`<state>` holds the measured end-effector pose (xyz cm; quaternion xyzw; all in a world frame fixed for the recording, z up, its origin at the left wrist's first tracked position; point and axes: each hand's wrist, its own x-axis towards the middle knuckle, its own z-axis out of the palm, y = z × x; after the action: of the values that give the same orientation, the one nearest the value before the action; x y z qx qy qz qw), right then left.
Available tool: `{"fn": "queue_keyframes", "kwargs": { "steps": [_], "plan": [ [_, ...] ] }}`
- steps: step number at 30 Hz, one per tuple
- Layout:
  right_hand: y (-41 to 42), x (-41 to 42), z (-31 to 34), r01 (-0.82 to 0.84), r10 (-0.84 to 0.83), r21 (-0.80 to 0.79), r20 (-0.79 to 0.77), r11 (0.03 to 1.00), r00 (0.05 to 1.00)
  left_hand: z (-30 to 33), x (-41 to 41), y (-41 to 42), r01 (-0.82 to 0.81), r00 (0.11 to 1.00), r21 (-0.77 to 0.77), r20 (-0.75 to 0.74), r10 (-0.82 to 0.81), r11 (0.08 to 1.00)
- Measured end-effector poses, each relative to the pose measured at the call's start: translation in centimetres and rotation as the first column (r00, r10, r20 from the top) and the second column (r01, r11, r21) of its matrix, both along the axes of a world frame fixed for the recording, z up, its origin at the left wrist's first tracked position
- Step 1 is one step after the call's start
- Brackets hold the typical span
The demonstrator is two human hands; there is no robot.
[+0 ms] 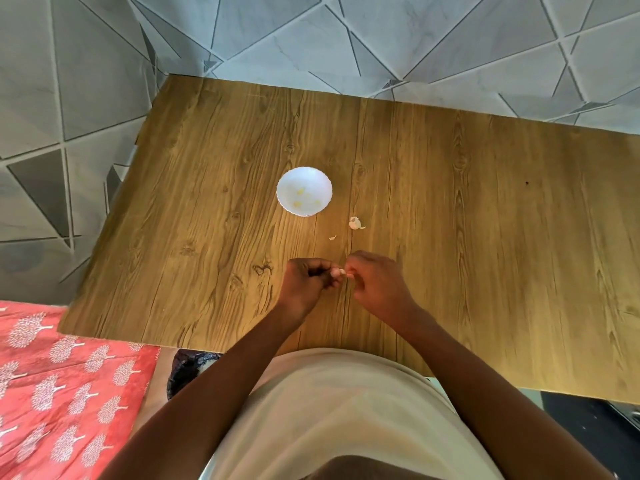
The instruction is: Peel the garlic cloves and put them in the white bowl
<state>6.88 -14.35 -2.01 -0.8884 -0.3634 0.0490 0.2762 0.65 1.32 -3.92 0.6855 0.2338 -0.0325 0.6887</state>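
A small white bowl (304, 191) stands on the wooden table (450, 202), with three yellowish peeled cloves inside. Below it, near the table's front, my left hand (304, 280) and my right hand (375, 278) meet over the wood. Both pinch one pale garlic cloveove (337, 271) between their fingertips. My left hand's fingers curl round the clove's left end. My right hand's fingertips pinch its right end. Most of the clove is hidden by the fingers.
A clump of garlic skin (356, 223) lies right of the bowl, and a smaller scrap (332, 238) sits below it. A red patterned cloth (62, 393) lies off the table's left front corner. Tiled floor surrounds the table.
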Motion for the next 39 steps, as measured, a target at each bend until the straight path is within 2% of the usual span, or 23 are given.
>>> {"fn": "queue_keyframes", "kwargs": {
  "steps": [2,4,6,8,9,11,12,15,17,20,26,31,36,39],
  "plan": [
    [0.0,0.4,-0.5,0.115,-0.082,0.127,-0.242,0.985,0.967,0.1,-0.1,0.4,0.042,0.999,0.035,0.005,-0.042,0.999],
    [0.1,0.5,-0.7,0.126,-0.084,0.115,-0.318,0.985,0.944,-0.1,0.0,0.7,0.076,0.997,0.1,-0.006,-0.075,0.992],
    [0.4,0.2,-0.5,0.008,-0.015,-0.042,-0.183,0.999,0.983,-0.3,0.2,0.7,0.101,0.994,0.183,-0.046,-0.095,0.978],
    [0.5,0.0,-0.4,-0.072,0.07,-0.24,-0.015,0.968,0.997,-0.5,0.3,0.5,0.092,0.993,0.214,-0.095,-0.073,0.972],
    [0.5,0.2,-0.6,-0.085,0.09,-0.32,0.003,0.944,0.996,-0.6,0.4,0.5,0.072,0.992,0.216,-0.116,-0.048,0.974],
    [0.3,0.6,-0.8,-0.052,0.023,-0.398,-0.076,0.916,0.997,-0.8,0.4,0.6,0.024,0.991,0.223,-0.134,0.007,0.974],
    [0.2,0.8,-1.0,0.004,-0.058,-0.361,-0.137,0.933,0.989,-0.8,0.4,0.6,0.012,0.991,0.241,-0.13,0.02,0.97],
    [0.1,0.8,-1.5,0.224,-0.242,-0.092,-0.331,0.97,0.912,-1.1,0.2,0.6,0.032,0.995,0.295,-0.101,-0.002,0.955],
    [0.4,0.4,-1.4,0.268,-0.241,-0.002,-0.449,0.963,0.861,-1.2,0.1,0.6,0.062,0.996,0.323,-0.08,-0.038,0.944],
    [0.7,-0.1,-1.3,0.367,-0.232,0.086,-0.638,0.926,0.735,-1.3,0.0,0.5,0.086,0.996,0.368,-0.048,-0.073,0.926],
    [0.7,-0.1,-1.1,0.611,-0.237,0.175,-0.813,0.772,0.532,-1.3,-0.3,0.0,0.005,1.0,0.23,-0.003,-0.005,0.973],
    [0.9,-0.5,-0.9,0.631,-0.197,0.206,-0.839,0.748,0.507,-1.3,-0.2,0.0,-0.045,0.999,0.206,0.018,0.042,0.978],
    [0.6,-0.6,-1.1,0.646,-0.171,0.228,-0.852,0.728,0.494,-1.1,-0.3,-0.3,-0.024,0.998,0.268,0.069,0.005,0.963],
    [0.5,-0.6,-1.4,0.622,-0.18,0.23,-0.832,0.748,0.524,-1.0,-0.4,-0.5,-0.034,0.995,0.318,0.096,0.003,0.948]
  ]
}}
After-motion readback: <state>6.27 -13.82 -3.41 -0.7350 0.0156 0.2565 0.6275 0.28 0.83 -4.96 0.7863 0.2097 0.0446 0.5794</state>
